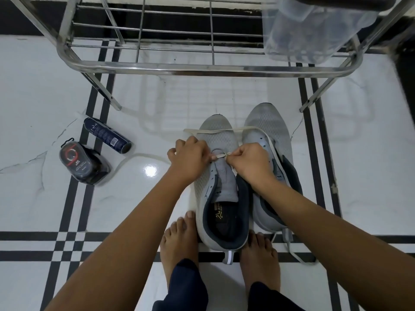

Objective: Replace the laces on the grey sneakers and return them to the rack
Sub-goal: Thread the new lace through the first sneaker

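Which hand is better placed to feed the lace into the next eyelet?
Likely right: the right hand pinches the white lace beside the eyelets of the nearer sneaker, while the left hand holds the other side taut.

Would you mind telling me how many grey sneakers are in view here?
2. The left sneaker stands on the floor, with the left hand and right hand pinching its lace; the right sneaker stands beside it. None shows on the rack.
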The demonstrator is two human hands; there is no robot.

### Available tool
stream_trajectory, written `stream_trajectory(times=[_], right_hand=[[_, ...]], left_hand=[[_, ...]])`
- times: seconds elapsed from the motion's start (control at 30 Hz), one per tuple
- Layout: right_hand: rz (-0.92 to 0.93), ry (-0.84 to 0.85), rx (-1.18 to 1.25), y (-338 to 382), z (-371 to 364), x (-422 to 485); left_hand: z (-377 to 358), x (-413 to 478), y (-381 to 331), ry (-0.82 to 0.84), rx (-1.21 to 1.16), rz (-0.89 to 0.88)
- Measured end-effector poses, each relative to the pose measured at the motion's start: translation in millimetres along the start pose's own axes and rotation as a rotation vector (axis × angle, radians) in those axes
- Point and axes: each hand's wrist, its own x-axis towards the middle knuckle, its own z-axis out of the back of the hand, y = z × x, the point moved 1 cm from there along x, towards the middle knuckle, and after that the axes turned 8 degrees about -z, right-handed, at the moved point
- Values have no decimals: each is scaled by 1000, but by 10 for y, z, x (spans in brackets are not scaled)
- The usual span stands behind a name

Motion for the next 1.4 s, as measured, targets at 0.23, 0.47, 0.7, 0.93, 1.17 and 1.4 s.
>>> stream_trajectory(times=[0.23, 0.47, 0.7, 0.93, 1.17, 1.4], right_hand=[[2, 3, 24, -20, 7, -1], [-2, -6, 1, -16, -14, -6], [12, 8, 24, -28, 22, 1], [3, 4, 11, 0, -18, -21], [-10, 4, 43, -42, 7, -3], [-9, 6, 18, -24, 15, -6]], left_hand=[[196, -84, 406, -166, 79, 211], [19, -2, 39, -8, 48, 3], [165, -53, 394, -101, 167, 160], [82, -45, 127, -33, 42, 21], [93, -16, 197, 12, 206, 37], [56, -4, -12, 103, 46, 3]])
